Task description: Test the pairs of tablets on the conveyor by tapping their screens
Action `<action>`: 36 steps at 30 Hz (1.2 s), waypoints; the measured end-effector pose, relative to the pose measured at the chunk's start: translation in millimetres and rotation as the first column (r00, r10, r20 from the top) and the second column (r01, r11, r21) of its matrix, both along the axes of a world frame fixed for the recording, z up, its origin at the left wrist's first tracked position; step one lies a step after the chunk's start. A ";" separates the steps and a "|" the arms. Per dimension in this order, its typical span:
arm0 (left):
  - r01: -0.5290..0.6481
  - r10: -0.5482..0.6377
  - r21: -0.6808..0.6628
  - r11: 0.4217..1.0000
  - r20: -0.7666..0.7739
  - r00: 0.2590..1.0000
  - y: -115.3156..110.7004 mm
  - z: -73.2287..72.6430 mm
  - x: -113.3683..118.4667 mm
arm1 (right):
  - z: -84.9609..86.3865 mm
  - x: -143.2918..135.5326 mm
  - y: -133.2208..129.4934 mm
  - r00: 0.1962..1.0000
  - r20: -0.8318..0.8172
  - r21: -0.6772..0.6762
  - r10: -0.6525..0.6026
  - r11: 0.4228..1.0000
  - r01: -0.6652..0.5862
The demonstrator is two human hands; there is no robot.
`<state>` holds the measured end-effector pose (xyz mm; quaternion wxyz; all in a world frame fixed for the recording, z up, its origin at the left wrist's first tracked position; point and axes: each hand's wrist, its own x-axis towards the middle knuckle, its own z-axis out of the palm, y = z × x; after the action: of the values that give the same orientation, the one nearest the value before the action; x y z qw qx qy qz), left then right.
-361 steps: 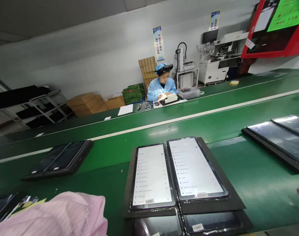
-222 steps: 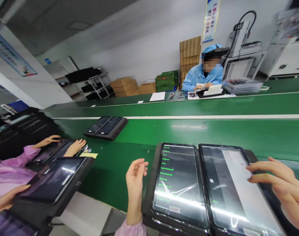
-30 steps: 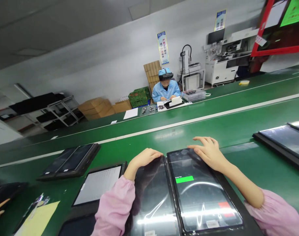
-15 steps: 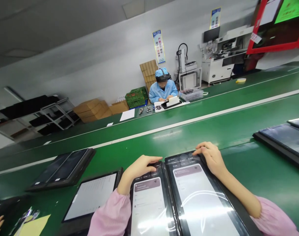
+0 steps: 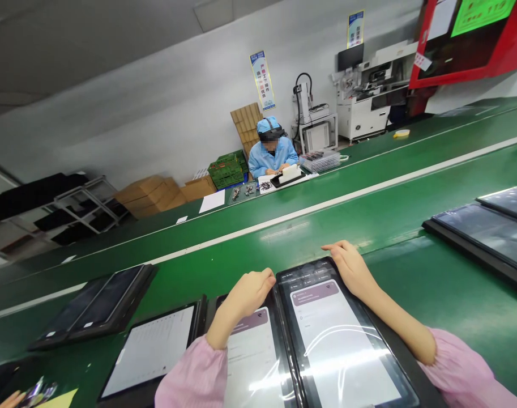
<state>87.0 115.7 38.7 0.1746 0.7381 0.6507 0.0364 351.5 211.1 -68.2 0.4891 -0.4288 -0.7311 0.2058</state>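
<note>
Two black tablets with lit screens lie side by side in front of me, the left tablet [image 5: 252, 362] and the right tablet [image 5: 338, 345]. Each shows a white page with a mauve banner near its top. My left hand [image 5: 250, 292] is over the upper end of the left tablet, fingers curled together and tips hidden, so any grip cannot be made out. At the top right corner of the right tablet rests my right hand [image 5: 351, 269], index finger stretched out past the far edge and nothing held. A dark tray or case shows beneath the right tablet.
Left of me lies another lit tablet [image 5: 150, 351], with dark panels [image 5: 92, 306] beyond. More dark panels [image 5: 487, 235] lie at right. Another person's hand [image 5: 12, 400] shows bottom left, by yellow paper [image 5: 60, 399]. A co-worker [image 5: 273, 148] in blue sits across the green bench [image 5: 224, 249].
My left hand's fingers, stretched out before, are now curled in. My right hand has shifted from the screen's top strip toward the far edge. The view has turned slightly right.
</note>
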 end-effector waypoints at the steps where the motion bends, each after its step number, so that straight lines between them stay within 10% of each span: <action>1: -0.002 0.002 0.005 1.000 -0.001 1.000 1.5 0.4 -1.0 | -2.6 -1.1 2.2 1.000 -0.008 -0.016 -0.006 1.000 0.006; 8: -0.030 0.017 0.067 0.997 0.200 0.980 1.3 10.9 -19.4 | -8.2 -7.5 14.2 0.998 0.042 -0.082 -0.057 0.995 0.060; 14: -0.021 0.022 -0.010 1.000 0.028 0.999 -0.1 10.2 -12.0 | 4.2 -1.5 5.1 0.998 0.057 -0.198 -0.038 0.979 0.048; 21: 0.131 -0.133 -0.071 0.989 -0.023 0.991 -9.8 12.7 7.3 | 15.4 6.3 8.5 0.989 -0.091 -0.363 0.114 0.921 -0.140; 29: 0.017 -0.033 -0.183 0.983 -0.085 0.996 -8.4 7.1 -0.1 | 27.6 -1.1 15.8 0.844 -0.451 -0.388 0.290 0.788 -0.478; 36: -0.014 0.039 -0.231 0.973 0.102 0.994 -2.5 20.2 -54.4 | 28.7 21.2 3.0 0.965 -0.200 -0.160 0.170 0.966 -0.204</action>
<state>32.6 113.1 58.9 0.2924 0.7012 0.6502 0.0023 372.7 214.1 -39.5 0.4924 -0.3790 -0.6985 0.3549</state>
